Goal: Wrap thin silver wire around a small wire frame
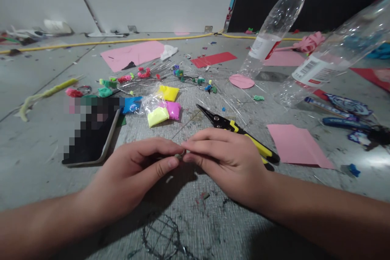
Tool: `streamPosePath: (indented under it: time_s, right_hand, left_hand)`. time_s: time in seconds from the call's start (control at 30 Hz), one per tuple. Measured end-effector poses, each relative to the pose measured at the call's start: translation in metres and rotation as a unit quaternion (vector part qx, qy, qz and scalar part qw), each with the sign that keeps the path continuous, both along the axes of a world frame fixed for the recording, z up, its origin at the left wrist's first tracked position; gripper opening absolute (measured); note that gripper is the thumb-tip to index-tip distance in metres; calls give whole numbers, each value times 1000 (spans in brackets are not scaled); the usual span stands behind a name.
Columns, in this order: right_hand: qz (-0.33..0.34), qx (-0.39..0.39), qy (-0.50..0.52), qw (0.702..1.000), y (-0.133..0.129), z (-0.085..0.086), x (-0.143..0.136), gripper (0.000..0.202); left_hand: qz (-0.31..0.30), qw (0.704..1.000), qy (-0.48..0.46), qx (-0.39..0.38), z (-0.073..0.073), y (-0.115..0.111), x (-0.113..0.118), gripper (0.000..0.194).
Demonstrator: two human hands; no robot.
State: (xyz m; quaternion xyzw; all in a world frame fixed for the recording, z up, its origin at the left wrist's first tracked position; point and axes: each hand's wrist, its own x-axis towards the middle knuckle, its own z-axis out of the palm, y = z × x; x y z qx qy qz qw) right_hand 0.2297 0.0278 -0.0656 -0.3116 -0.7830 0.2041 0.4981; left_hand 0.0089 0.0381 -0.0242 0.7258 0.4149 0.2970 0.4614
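In the head view, my left hand [134, 170] pinches a small grey-green lump [178, 157] between thumb and index finger. My right hand [228, 160] meets it fingertip to fingertip, its thumb and fingers closed on what looks like a thin wire [184, 152] at the lump; the fingers hide most of it. Just beyond my right hand lie black and yellow pliers [216, 119], jaws pointing away to the left. Below both hands, near the bottom edge, rests a twisted dark wire piece [161, 233] with a netted round frame.
A phone [91, 142] lies left of small packets of coloured clay [158, 116]. Behind them are loose wires and colourful fuzzy bits [106, 84]. Two plastic bottles [277, 24] stand at the right, near pink paper [298, 144]. A yellow cord [122, 41] crosses the back.
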Motion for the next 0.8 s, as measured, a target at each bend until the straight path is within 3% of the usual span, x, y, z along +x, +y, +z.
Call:
streamPosePath:
  time_s: [0.17,0.27,0.37,0.47,0.53,0.67,0.8]
  right_hand:
    - [19,7,-10,1000,-1,0,1,17]
    - [14,4,-8,1000,-1,1,0,11]
    - [-45,-33,7,998,0,3,-2,11]
    - [-118,-120,43,985,1,5,-3,11]
    - [-132,-135,50,981,2,7,-2,12]
    - [-95,-67,-92,989,3,15,5,19]
    - [-45,-119,-253,959,5,33,13,20]
  left_hand:
    - [-28,999,29,20,1,1,0,17]
    - [-14,999,32,4,0,1,-1,16]
    - [34,998,37,-26,-1,0,0,15]
    - [70,997,28,-32,-2,0,1,14]
    - [80,996,27,-20,-2,-1,0,12]
    - [72,996,44,10,-5,-2,-2,10]
    - [68,996,57,15,-8,-1,-2,12]
